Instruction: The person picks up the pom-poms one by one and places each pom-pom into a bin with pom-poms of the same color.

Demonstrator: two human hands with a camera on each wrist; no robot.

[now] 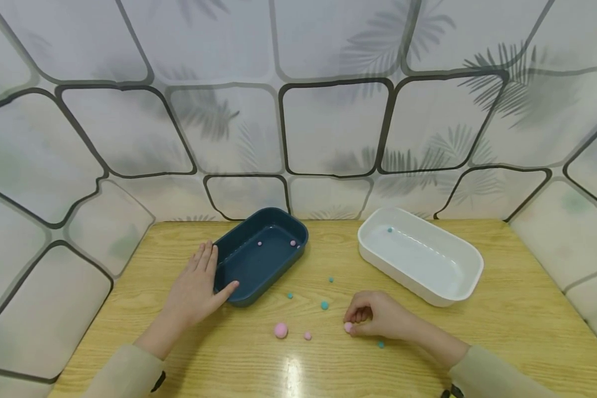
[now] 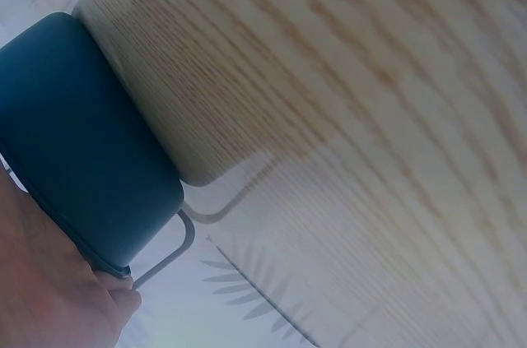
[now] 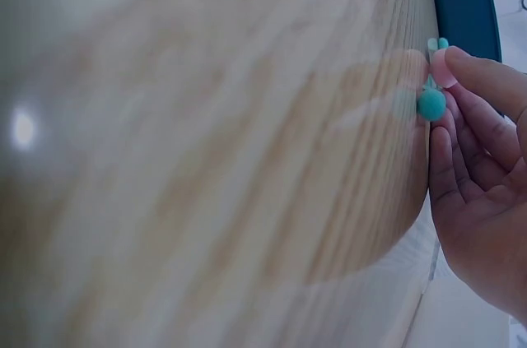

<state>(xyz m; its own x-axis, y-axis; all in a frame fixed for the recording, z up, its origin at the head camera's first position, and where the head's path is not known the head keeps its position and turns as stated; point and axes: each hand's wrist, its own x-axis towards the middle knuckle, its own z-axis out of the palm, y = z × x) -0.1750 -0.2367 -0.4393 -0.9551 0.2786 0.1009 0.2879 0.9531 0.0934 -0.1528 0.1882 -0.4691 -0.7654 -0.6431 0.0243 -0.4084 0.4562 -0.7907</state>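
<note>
My right hand (image 1: 385,316) pinches a pink pom-pom (image 1: 348,327) between thumb and fingers, low over the table; in the right wrist view the held pom-pom (image 3: 442,68) shows at the thumb tip, with a teal pom-pom (image 3: 431,105) close by. At the left, my left hand (image 1: 194,290) rests on the rim of the dark blue tray (image 1: 263,294), fingers along its side and thumb out over the near corner. Several small pink pom-poms lie inside that tray. A large pink pom-pom (image 1: 281,330) and a small pink pom-pom (image 1: 307,335) lie between the hands.
A white tray (image 1: 403,272) stands at the right, holding one small teal pom-pom (image 1: 389,230). Several teal pom-poms are scattered on the wooden table (image 1: 229,359), including a larger teal pom-pom (image 1: 325,305) and one near my right wrist. A patterned cloth (image 1: 333,127) closes off the back and sides.
</note>
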